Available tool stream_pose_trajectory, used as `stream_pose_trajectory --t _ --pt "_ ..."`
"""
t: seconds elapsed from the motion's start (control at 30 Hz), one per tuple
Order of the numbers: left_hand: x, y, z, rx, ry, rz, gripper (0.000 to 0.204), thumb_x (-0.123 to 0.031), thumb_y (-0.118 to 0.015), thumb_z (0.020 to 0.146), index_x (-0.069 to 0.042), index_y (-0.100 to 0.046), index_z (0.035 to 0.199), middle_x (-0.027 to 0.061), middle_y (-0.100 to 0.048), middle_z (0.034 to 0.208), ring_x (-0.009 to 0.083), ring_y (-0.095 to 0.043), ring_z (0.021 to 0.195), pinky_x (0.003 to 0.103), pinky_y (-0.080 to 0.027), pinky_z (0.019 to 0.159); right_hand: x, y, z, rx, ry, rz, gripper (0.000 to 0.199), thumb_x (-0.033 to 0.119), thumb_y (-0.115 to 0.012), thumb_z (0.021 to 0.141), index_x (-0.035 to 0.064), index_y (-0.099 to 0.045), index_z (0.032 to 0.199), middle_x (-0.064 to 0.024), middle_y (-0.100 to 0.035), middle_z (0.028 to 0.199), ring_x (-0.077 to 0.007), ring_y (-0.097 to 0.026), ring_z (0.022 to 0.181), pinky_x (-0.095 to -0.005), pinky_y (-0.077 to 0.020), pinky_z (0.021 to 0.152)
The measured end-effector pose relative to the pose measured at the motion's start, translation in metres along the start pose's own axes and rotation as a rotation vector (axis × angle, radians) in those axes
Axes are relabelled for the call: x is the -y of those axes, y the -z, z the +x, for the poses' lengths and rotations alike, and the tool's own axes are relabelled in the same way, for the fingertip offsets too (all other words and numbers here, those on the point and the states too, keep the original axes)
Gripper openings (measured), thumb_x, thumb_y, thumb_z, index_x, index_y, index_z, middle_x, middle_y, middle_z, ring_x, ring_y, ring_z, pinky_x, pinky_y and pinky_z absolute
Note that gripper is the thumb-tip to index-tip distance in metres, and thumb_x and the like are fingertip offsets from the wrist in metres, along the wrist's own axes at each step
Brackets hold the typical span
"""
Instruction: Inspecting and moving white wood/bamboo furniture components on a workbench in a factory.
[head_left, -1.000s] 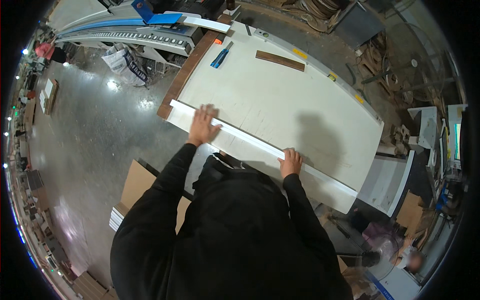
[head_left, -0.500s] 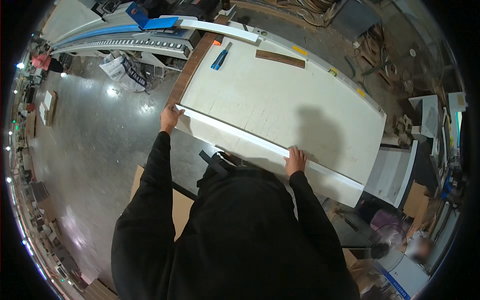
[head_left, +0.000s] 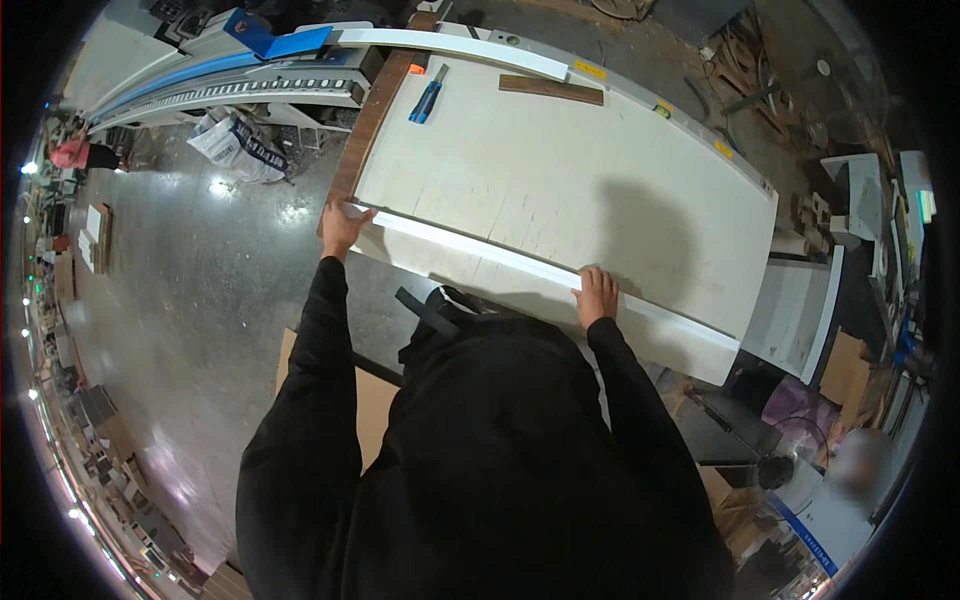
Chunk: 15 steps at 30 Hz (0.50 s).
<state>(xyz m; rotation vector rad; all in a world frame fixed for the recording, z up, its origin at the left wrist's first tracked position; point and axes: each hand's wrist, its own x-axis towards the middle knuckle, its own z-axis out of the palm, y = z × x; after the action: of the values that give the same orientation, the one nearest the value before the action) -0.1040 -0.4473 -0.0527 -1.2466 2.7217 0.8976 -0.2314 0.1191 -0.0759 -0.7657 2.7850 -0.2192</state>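
Observation:
A long white strip (head_left: 465, 245) lies lengthwise along the near side of a pale, scratched board (head_left: 500, 170). At its left end my left hand (head_left: 342, 228) is closed around it, thumb over the top, close to the board's dark brown edge piece (head_left: 362, 150). Further right, my right hand (head_left: 598, 297) grips the same strip, its fingers curled over the far side. Beyond the strip, a blue utility knife (head_left: 426, 100) and a short brown strip (head_left: 552, 89) rest on the board.
Along the board's far edge lies a spirit level (head_left: 690, 125). A second white strip (head_left: 450, 44) reaches over from a long machine (head_left: 250, 90) at upper left. A white sack (head_left: 235, 148) sits on the floor. At lower right another person (head_left: 800, 405) is near a fan (head_left: 790, 470).
The second white strip at the far edge has slid right along the level. My hands stay on the near strip, with the left thumb reaching further over it. The whole view has shifted slightly.

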Motion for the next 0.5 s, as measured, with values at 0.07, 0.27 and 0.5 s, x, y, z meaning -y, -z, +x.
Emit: stream_pose_trajectory --t 0.07,0.27,0.5 --pt "-0.016 -0.010 -0.006 -0.014 0.093 0.182 0.100 -0.055 -0.093 0.073 -0.001 -0.055 0.149 0.0288 -0.049 0.155 0.0432 -0.049 0.143 0.050 -0.043 0.115 0.000 0.000 0.000 0.010 -0.030 0.007 0.040 0.021 -0.079 0.091 0.0122 -0.062 0.126 -0.0050 -0.059 0.131 -0.0294 -0.053 0.129 -0.0489 -0.0394 0.110" --pt "-0.048 -0.044 -0.030 -0.162 -0.155 0.380 0.131 -0.070 -0.088 0.068 0.003 -0.032 0.161 0.0307 -0.025 0.169 0.0510 -0.015 0.159 0.061 -0.014 0.129 0.002 0.002 -0.003 -0.038 -0.021 0.054 0.041 0.019 -0.081 0.088 0.0116 -0.063 0.123 -0.0064 -0.061 0.128 -0.0310 -0.055 0.125 -0.0487 -0.0399 0.108" --pt "-0.085 -0.072 -0.054 0.001 -0.281 0.402 0.109 -0.070 -0.085 0.072 -0.004 -0.053 0.152 0.0282 -0.025 0.170 0.0528 -0.011 0.160 0.066 -0.011 0.128 0.000 -0.002 -0.002 -0.047 -0.016 0.048 0.038 0.022 -0.079 0.090 0.0107 -0.064 0.123 -0.0053 -0.060 0.128 -0.0289 -0.053 0.127 -0.0487 -0.0395 0.109"
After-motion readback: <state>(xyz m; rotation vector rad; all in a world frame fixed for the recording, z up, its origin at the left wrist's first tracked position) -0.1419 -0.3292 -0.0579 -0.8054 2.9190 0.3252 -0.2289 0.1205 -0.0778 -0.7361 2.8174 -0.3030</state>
